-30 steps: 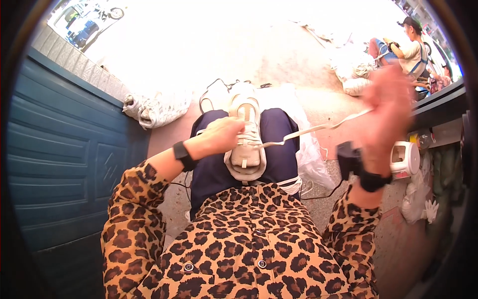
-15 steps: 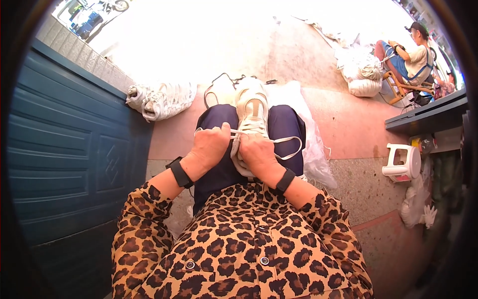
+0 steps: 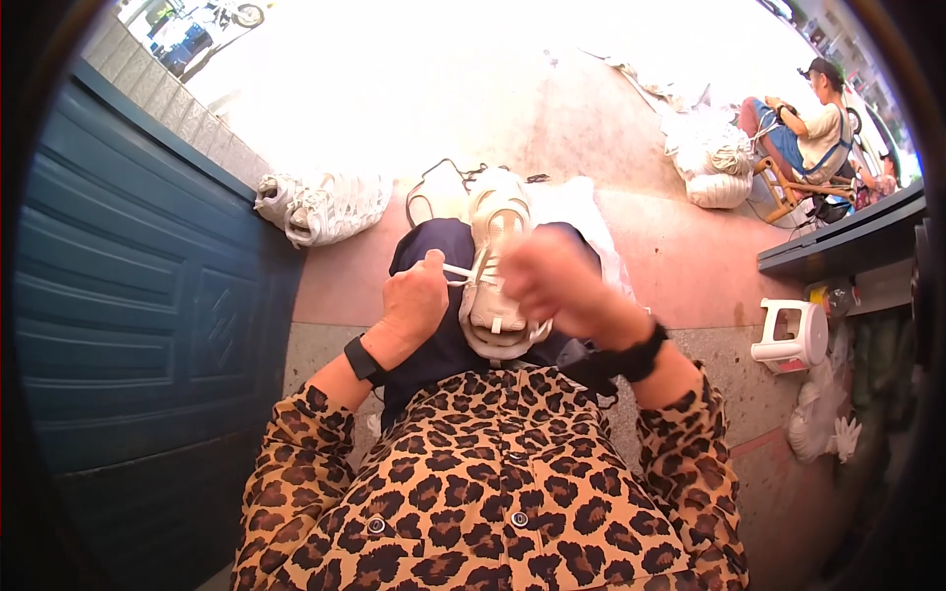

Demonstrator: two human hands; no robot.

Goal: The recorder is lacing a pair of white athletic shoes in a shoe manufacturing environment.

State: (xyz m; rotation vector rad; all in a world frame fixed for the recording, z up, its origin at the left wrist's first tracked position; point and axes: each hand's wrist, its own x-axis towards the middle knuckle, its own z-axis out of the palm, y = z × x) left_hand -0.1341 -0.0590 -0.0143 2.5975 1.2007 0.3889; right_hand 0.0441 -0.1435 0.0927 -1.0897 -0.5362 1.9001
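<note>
One pale shoe lies on dark trousers, white lace seemingly part-threaded, a loose length outstanding, no bow showing; left hand, left of the shoe, has its grip pinched on the lace; right hand, over the shoe's right side, is blurred, its grip impossible to tell.

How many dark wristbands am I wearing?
2: one wristband is on your left wrist, below the left hand pinching the white lace; another wristband is on your right wrist. Sleeves might hide more.
</note>
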